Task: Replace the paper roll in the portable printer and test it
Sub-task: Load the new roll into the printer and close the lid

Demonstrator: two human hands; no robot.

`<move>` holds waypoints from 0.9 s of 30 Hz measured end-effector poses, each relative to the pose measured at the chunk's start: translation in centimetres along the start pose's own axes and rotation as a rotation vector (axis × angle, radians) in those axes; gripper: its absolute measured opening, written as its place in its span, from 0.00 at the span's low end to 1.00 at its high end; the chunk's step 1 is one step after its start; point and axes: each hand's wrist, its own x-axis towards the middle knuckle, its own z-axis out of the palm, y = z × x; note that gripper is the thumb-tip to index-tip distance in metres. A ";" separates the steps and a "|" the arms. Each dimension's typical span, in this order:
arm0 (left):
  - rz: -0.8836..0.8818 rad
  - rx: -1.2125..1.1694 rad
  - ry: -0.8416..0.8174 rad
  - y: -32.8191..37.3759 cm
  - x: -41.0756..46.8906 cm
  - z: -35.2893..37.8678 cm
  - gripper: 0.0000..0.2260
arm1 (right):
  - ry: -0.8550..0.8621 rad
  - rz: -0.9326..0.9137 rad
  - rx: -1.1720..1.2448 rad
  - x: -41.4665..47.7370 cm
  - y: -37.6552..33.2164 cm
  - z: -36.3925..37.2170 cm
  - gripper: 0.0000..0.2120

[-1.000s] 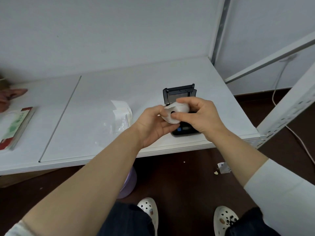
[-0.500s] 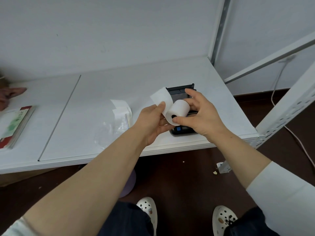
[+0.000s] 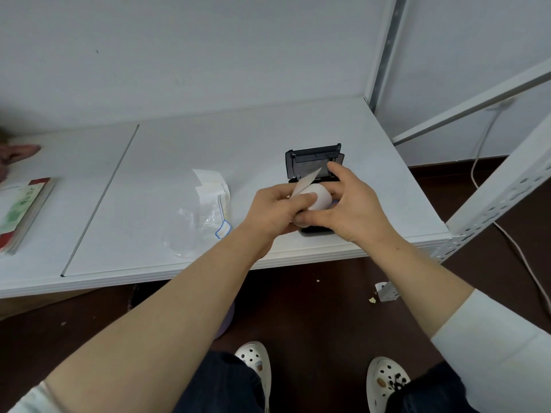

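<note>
Hovering just above black plastic printer [image 3: 313, 160] on worktop [image 3: 208, 138]: smooth white paper roll [image 3: 318, 198], held in grip of left hand [image 3: 274, 211] and right hand [image 3: 356, 210]; cylinder axis roughly 8-to-2 o'clock, loose tail pointing 1 o'clock.

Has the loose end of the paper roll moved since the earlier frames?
Yes. The loose end has swung rightward and down: it stood up by the left edge of the printer lid, now its tip lies across the lid's inside.

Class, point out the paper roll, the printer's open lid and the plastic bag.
paper roll [image 3: 320, 198], head view, curved white side.
printer lid [image 3: 310, 161], head view, inner face.
plastic bag [image 3: 205, 216], head view, clear middle.
</note>
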 end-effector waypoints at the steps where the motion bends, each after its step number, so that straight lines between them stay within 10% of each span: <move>1: -0.004 -0.004 0.015 -0.1 0.1 -0.1 0.06 | -0.046 0.006 0.039 0.0 0.1 -0.2 0.51; 6: -0.083 -0.199 0.259 -0.4 1.3 -1.5 0.03 | -0.043 0.052 -0.046 0.8 1.6 -3.3 0.28; 15: -0.242 -0.689 0.225 -1.5 2.2 -1.2 0.07 | -0.152 0.060 -0.362 1.8 3.6 -3.0 0.35; 22: -0.137 -0.398 0.264 -0.9 2.1 -0.6 0.04 | -0.100 0.015 -0.346 1.9 3.3 -3.2 0.30; 27: 0.000 -0.158 0.164 -0.4 1.6 -0.1 0.04 | 0.024 0.144 0.194 2.2 1.5 -3.6 0.17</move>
